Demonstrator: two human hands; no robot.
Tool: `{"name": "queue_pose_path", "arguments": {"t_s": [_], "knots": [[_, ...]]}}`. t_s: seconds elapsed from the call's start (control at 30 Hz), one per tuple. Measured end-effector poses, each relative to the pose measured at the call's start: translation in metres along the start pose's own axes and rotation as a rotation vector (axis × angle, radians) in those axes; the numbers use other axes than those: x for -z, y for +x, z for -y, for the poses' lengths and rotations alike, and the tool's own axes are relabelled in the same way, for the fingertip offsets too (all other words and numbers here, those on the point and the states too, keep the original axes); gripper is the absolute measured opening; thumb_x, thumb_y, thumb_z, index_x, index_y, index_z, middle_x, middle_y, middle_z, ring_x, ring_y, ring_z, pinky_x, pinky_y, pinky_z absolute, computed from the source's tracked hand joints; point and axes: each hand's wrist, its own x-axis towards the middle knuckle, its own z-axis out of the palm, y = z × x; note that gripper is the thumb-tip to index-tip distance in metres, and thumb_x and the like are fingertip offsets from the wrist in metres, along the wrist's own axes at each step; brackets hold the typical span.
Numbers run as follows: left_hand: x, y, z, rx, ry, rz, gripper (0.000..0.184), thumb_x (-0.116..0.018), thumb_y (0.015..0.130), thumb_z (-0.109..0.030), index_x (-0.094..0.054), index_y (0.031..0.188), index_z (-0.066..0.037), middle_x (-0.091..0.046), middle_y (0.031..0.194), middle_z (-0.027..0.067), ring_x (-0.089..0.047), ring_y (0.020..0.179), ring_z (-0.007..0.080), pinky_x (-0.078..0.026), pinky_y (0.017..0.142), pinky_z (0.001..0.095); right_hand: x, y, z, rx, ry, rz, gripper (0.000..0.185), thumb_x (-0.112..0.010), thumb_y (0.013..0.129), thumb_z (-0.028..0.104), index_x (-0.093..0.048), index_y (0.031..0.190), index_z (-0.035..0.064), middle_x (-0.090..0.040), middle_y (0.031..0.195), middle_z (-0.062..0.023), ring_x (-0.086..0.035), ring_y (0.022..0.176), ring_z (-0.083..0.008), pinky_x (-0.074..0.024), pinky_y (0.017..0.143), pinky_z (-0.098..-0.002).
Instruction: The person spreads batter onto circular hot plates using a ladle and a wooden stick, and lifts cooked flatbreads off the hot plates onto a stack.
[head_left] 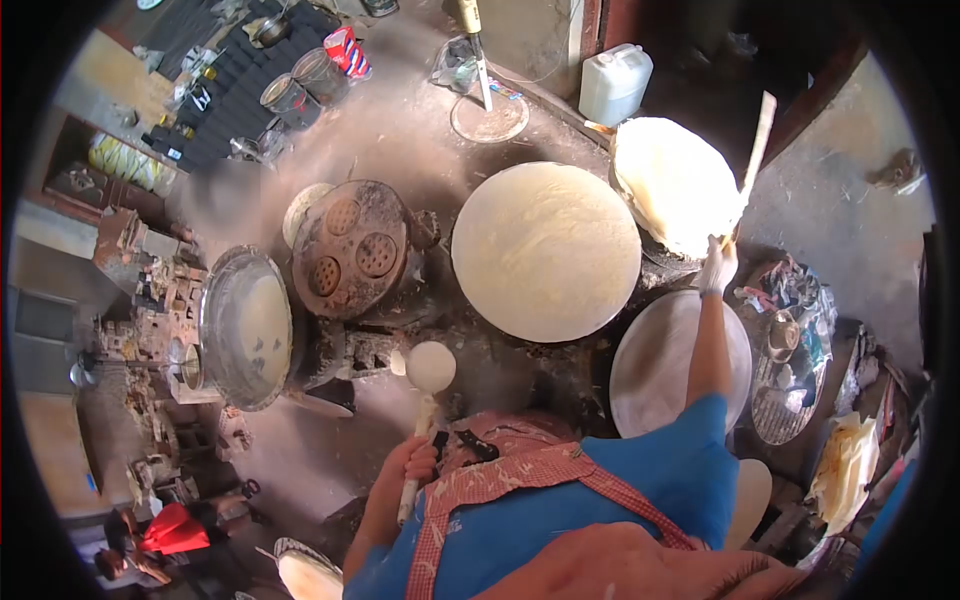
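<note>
The left hand (420, 460) grips a ladle (431, 366) as the right hand (719, 266), fingers closed around a stick (760, 145), apparently settles a pale sheet (675, 185); easing clear calls for steadiness.

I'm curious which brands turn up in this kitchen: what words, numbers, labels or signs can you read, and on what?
No text here can be read.
Blue shirt: pale marks beside the apron strap, too small.
Red, white and blue packet: any print is too blurred.
</note>
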Motion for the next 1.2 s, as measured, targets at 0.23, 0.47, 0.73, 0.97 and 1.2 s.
{"name": "queue_pose_path", "arguments": {"t_s": [0.23,0.47,0.73,0.97,1.2], "knots": [[0.008,-0.019,-0.064,0.042,0.208,0.015,0.029,-0.040,0.096,-0.016,-0.049,0.121,-0.026,-0.035,0.058,0.0003,-0.033,0.041,0.0076,-0.028,0.031,0.0199,0.021,-0.230,0.059,-0.167,-0.346,0.754,0.023,-0.058,0.086,0.021,-0.062,0.098,0.0010,-0.055,0.063,-0.0034,-0.050,0.044,-0.0106,-0.0401,0.039,-0.0255],[0.026,-0.073,-0.140,0.096,0.626,-0.082,0.027,-0.050,0.091,-0.012,-0.046,0.108,-0.032,-0.034,0.054,-0.0034,-0.031,0.037,0.0045,-0.024,0.028,0.0179,-0.013,-0.342,0.078,-0.197,-0.551,0.604,0.035,-0.047,0.090,0.032,-0.056,0.079,0.0000,-0.052,0.051,-0.0070,-0.051,0.037,-0.0166,-0.0392,0.034,-0.0300],[0.069,-0.117,-0.177,0.121,0.559,-0.156,0.019,-0.044,0.094,-0.017,-0.047,0.107,-0.031,-0.034,0.055,-0.0029,-0.034,0.039,0.0064,-0.025,0.030,0.0186,-0.028,-0.381,0.052,-0.318,-0.421,0.701,0.036,-0.049,0.089,0.036,-0.055,0.076,0.0026,-0.049,0.052,-0.0064,-0.050,0.040,-0.0181,-0.0390,0.037,-0.0317],[0.076,-0.128,-0.158,0.123,0.419,-0.057,0.017,-0.042,0.095,-0.017,-0.051,0.103,-0.029,-0.034,0.055,-0.0017,-0.033,0.039,0.0066,-0.026,0.030,0.0191,0.030,-0.427,0.053,-0.629,0.031,0.830,0.033,-0.052,0.088,0.038,-0.051,0.076,0.0070,-0.046,0.053,-0.0044,-0.040,0.035,-0.0134,-0.0342,0.031,-0.0278],[0.063,-0.118,-0.136,0.097,0.401,-0.103,0.027,-0.042,0.095,-0.016,-0.051,0.118,-0.028,-0.034,0.056,-0.0011,-0.032,0.039,0.0068,-0.028,0.030,0.0192,0.056,-0.432,-0.002,-0.532,-0.167,0.465,0.036,-0.051,0.088,0.036,-0.054,0.076,0.0019,-0.050,0.057,-0.0101,-0.047,0.043,-0.0195,-0.0381,0.040,-0.0332]]}}
